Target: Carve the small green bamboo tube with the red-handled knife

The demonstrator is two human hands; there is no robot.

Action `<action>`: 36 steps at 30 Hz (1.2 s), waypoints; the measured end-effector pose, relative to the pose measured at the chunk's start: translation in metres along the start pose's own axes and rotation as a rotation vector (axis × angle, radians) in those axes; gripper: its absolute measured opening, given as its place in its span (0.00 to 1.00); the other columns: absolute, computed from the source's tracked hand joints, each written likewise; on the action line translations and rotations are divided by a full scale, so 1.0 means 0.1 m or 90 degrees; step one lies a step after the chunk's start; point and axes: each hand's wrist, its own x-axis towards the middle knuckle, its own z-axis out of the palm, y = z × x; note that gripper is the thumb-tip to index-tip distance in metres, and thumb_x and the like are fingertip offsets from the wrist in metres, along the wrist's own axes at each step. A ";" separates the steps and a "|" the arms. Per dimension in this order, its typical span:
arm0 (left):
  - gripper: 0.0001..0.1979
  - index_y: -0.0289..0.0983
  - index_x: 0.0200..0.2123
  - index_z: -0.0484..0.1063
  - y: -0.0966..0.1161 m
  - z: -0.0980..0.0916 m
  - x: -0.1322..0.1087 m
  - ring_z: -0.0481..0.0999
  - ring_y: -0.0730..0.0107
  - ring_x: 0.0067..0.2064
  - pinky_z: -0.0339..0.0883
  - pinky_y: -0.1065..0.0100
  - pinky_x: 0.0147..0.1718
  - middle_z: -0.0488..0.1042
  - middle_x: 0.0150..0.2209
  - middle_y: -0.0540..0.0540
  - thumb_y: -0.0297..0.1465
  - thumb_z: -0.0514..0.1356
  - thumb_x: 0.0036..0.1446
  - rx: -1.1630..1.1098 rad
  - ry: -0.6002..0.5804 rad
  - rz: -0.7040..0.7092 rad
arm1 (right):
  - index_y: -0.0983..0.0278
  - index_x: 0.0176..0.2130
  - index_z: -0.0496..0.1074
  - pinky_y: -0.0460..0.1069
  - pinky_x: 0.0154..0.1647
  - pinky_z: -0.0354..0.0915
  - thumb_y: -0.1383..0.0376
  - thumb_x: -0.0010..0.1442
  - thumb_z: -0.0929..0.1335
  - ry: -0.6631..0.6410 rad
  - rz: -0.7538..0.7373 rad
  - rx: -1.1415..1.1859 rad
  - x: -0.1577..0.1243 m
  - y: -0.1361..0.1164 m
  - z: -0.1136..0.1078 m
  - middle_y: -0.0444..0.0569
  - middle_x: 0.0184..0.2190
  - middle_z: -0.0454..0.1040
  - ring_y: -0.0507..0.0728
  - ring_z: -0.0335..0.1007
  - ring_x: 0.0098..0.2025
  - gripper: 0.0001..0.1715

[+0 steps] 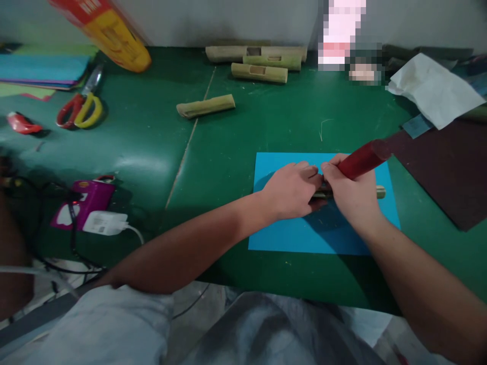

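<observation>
Right hand [352,192]: curled around red handle [360,160], apparently for firm control.
Left hand [291,191]: closed on stick [381,192], likely for steadiness.
Stick: under both hands, over blue paper [281,235].
Blue paper: flat on green table [213,152], perhaps for catching scraps.

Pale grey-blue clothes [285,334] w/ loose folds; forearms [205,241] & hands [291,192] bare.

Scissors [91,83] near coloured sheets [40,68], white adapter [103,223] beside purple box [96,196], crumpled white paper [436,90] at right
</observation>
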 end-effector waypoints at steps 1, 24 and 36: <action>0.19 0.34 0.59 0.85 0.00 0.00 0.00 0.87 0.44 0.56 0.81 0.51 0.50 0.88 0.53 0.35 0.43 0.69 0.77 -0.002 -0.003 -0.003 | 0.55 0.24 0.67 0.54 0.32 0.65 0.56 0.62 0.79 0.000 0.004 0.001 0.00 0.00 0.00 0.41 0.23 0.61 0.55 0.59 0.28 0.24; 0.20 0.34 0.58 0.87 0.00 -0.01 0.00 0.89 0.45 0.58 0.83 0.53 0.54 0.90 0.54 0.37 0.44 0.74 0.76 -0.038 -0.009 -0.011 | 0.55 0.20 0.65 0.52 0.28 0.62 0.67 0.61 0.78 0.011 0.067 0.061 0.07 -0.01 0.03 0.40 0.20 0.62 0.52 0.55 0.25 0.26; 0.19 0.33 0.55 0.88 0.05 -0.11 0.04 0.88 0.43 0.58 0.81 0.53 0.52 0.89 0.52 0.35 0.44 0.73 0.77 -0.043 -0.057 -0.035 | 0.56 0.20 0.66 0.51 0.26 0.60 0.65 0.58 0.77 0.018 0.117 0.095 0.08 -0.10 0.02 0.39 0.18 0.62 0.51 0.54 0.22 0.23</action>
